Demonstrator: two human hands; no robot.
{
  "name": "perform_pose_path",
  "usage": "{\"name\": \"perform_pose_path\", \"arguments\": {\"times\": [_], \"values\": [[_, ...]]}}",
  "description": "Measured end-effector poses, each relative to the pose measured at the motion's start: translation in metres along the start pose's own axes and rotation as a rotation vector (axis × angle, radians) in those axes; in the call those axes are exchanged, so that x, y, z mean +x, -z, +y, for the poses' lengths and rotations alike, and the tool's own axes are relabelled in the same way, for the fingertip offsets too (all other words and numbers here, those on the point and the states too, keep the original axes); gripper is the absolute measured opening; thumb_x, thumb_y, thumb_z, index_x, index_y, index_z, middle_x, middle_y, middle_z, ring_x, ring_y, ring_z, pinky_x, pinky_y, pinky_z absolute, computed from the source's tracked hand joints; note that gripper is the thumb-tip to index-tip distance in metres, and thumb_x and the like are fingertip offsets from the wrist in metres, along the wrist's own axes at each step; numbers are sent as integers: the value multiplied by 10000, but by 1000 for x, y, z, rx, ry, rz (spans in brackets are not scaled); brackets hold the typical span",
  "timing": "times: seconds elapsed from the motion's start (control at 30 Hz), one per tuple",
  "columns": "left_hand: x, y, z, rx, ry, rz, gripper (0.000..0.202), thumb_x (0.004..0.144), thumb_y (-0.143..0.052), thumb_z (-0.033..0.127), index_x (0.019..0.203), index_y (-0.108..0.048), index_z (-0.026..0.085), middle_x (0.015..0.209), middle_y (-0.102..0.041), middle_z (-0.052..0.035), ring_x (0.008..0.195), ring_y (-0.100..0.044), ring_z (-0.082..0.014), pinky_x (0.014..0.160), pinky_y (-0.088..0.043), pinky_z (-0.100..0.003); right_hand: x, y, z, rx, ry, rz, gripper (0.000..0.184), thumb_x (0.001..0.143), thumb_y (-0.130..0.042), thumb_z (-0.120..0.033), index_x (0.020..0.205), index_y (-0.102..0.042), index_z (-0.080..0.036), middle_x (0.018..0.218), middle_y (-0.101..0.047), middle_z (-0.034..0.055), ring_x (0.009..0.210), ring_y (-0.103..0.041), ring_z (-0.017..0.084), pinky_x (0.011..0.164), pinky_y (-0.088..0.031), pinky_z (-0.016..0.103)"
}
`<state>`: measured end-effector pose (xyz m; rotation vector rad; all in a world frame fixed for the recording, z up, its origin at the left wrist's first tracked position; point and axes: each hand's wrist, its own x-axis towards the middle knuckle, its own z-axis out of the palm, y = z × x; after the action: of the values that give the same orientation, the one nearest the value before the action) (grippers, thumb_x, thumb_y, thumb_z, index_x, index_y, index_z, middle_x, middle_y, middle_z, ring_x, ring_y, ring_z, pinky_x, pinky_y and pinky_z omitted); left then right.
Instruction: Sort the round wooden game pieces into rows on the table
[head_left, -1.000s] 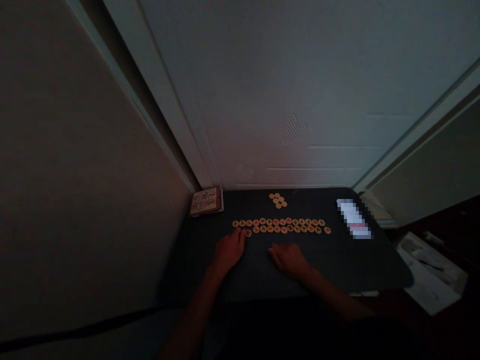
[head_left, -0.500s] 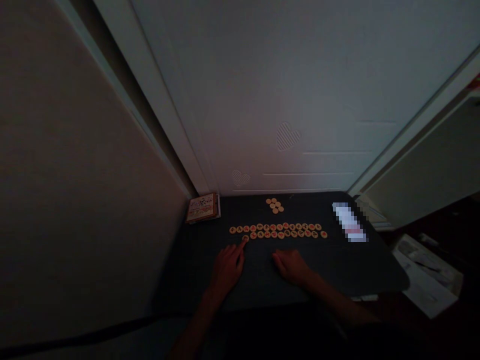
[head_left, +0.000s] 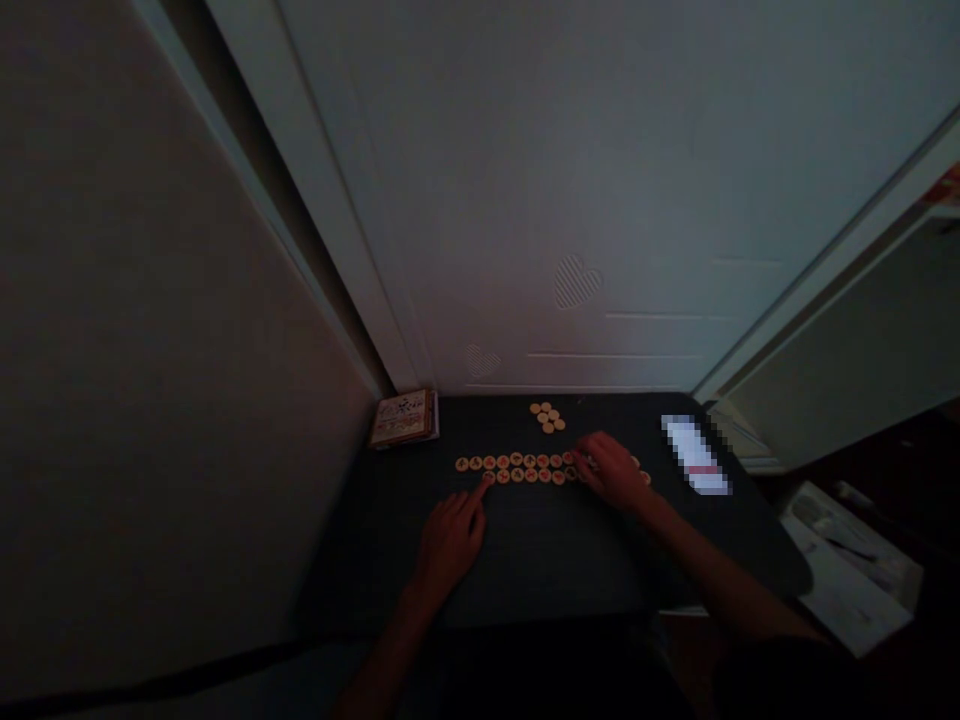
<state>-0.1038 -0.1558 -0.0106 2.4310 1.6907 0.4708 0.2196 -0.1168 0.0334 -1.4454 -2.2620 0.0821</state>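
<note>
Dim scene, two rows of small round discs with red or dark characters on a dark table [head_left: 555, 560]: far row [head_left: 516, 459] and near row [head_left: 531, 476], close together, running left to right. Left hand [head_left: 454, 532] palm down at the near row's left end, index finger stretched out with its tip on the end disc [head_left: 488, 476], other fingers loosely together, nothing gripped. Right hand [head_left: 615, 472] over the right part of both rows, hiding several discs, fingers bent; can't tell whether thumb and fingers pinch a disc or just touch. Discs look like wood, so probably light, hard, stiff, not fragile; they likely slide easily under one fingertip, and a careless knuckle could knock neighbours out of line. Best hold: thumb and index on opposite sides of the rim, or a fingertip flat on the face to push; rims sit close, so gaps for fingers are tight, and near or far edge looks easier than the sides. Small group of plain-faced discs [head_left: 543, 416] lies beyond the rows, flat box or book [head_left: 403, 418] at the far left corner, pixelated pale object [head_left: 696, 455] on the right, white panel [head_left: 480, 200] behind
</note>
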Motion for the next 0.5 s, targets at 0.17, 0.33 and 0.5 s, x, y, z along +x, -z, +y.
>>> {"name": "perform_pose_path", "arguments": {"times": [0.17,0.33,0.5], "values": [[-1,-5,-4,-3,-47,83,481,996,-430,234,1472,-482,280,1063,-737,-63,959,-672,-238,890,-514,-393,31,-10,29,28,18,-34,259,959,-542,-268,1204,-599,-207,1174,-632,113,1085,-593,252,952,-480,386],[-3,-6,-6,-9,-66,130,450,989,-457,230,1428,-528,297,1109,-737,-49,976,-680,-232,907,-522,-400,52,-25,53,58,19,-87,209,910,-607,-256,1111,-628,-202,1116,-635,103,1003,-612,235,910,-500,375],[-3,-5,-5,-12,-52,133,436,992,-455,222,1415,-538,290,1133,-737,-48,1004,-681,-239,914,-524,-411,66,-38,61,93,20,-114,151,883,-643,-272,1016,-624,-201,1057,-636,84,971,-602,218,903,-484,344]]}}
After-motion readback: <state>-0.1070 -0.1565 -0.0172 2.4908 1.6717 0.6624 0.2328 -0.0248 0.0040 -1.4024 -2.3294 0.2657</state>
